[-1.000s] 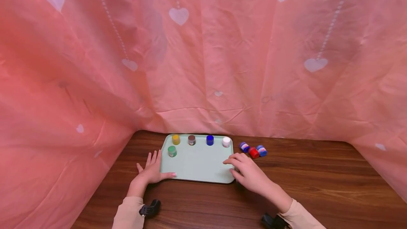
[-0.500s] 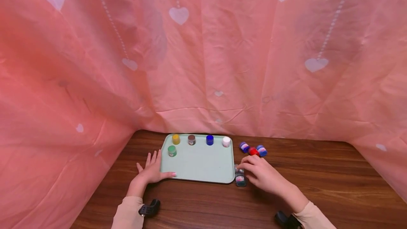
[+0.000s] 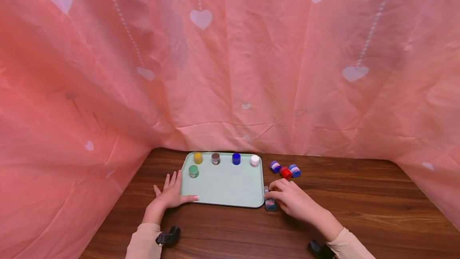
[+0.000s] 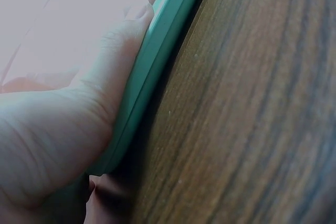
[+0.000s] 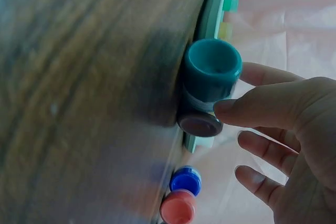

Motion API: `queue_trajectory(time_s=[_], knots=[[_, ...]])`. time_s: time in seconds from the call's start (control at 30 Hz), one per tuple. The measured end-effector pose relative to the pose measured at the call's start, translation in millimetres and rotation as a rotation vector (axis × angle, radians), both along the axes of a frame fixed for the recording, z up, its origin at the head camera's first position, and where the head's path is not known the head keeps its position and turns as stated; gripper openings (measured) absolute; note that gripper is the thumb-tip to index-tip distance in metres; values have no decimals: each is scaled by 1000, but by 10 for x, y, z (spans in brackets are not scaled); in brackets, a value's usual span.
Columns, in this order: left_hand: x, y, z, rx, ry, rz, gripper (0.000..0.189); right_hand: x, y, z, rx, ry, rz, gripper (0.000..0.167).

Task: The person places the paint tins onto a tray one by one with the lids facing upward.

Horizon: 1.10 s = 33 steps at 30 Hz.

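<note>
My left hand [image 3: 170,194] rests spread at the front left corner of a pale green tray [image 3: 223,190]. Its thumb lies over the front rim, as the left wrist view shows, and its fingers lie along the left side. Just off the tray's right edge, my right hand [image 3: 292,198] pinches a dark paint jar [image 5: 199,124] lying on its side, largely hidden by the fingers in the head view. A teal paint jar [image 5: 212,72] lies against it, nearer me, its base towards the right wrist camera. The thumb tip is right where the two jars meet.
On the tray stand a yellow jar [image 3: 198,158], a brown jar [image 3: 215,158], a dark blue jar [image 3: 236,158], a white jar [image 3: 254,160] and a green jar [image 3: 193,171]. Beyond my right hand, a red jar [image 3: 286,172] lies between two blue ones. A pink curtain [image 3: 230,91] hangs behind.
My right hand shifted right from the tray's edge, bringing the two dark jars into sight, then its fingers came down over the farther one. My left hand has stayed put.
</note>
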State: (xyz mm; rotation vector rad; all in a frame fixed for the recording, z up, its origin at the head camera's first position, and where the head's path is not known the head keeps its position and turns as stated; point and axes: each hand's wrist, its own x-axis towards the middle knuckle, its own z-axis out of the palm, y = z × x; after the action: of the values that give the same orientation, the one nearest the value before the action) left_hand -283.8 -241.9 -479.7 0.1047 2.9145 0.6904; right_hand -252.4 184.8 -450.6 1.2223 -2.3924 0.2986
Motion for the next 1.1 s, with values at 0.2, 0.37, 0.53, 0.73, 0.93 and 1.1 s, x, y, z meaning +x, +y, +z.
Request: queue_trajectory(time_s=[0.2, 0.37, 0.53, 0.73, 0.93, 1.1], knots=[[-8, -6, -11, -1, -6, -3, 130, 14, -15, -35, 20, 11, -38, 36], [0, -3, 2, 0, -8, 2, 129, 10, -12, -46, 20, 46, -76, 34], [-1, -6, -3, -5, -7, 0, 129, 10, 1, -42, 41, 42, -92, 38], [-8, -6, -7, -5, -7, 1, 129, 5, 18, -38, 81, 50, -114, 43], [-29, -7, -30, -8, -5, 2, 129, 13, 25, -19, 84, 45, -109, 43], [-19, -9, -36, -2, -1, 7, 129, 28, 22, 6, 83, -2, -103, 38]])
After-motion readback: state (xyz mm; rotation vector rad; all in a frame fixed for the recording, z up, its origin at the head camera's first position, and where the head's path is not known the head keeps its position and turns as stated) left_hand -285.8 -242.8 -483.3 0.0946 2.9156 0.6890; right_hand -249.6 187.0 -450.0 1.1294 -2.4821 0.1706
